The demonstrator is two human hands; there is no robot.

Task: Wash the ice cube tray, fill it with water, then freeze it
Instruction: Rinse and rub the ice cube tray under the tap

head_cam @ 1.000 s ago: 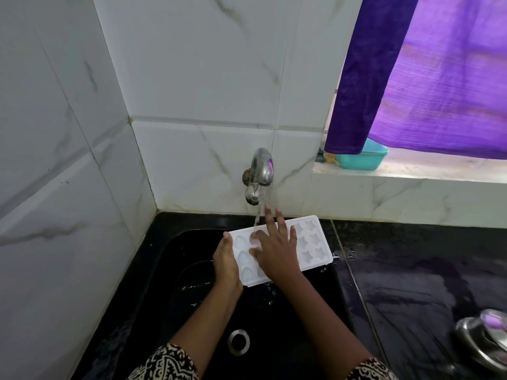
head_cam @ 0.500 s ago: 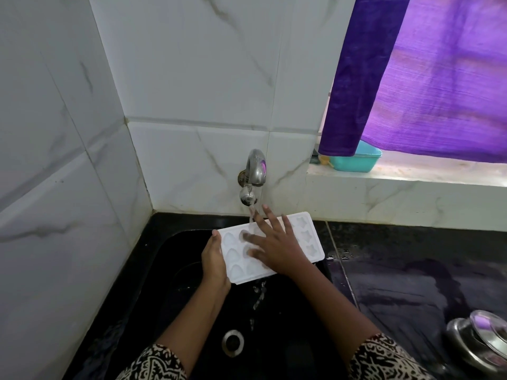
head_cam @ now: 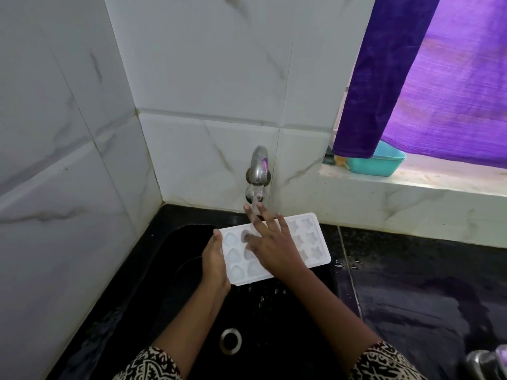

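Drops are being shed into the black sink (head_cam: 178,272) from the tray (head_cam: 311,242), which is being held over it, just under the tap (head_cam: 258,171). Its left end is being gripped by the left hand (head_cam: 215,263); the right hand (head_cam: 271,248) is being laid flat across the cells, fingers spread. Beyond, a teal tub (head_cam: 384,167) is being half hidden by a curtain (head_cam: 411,91), contents unseen.

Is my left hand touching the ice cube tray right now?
Touching. The head view shows the left hand holding the ice cube tray by its left end.
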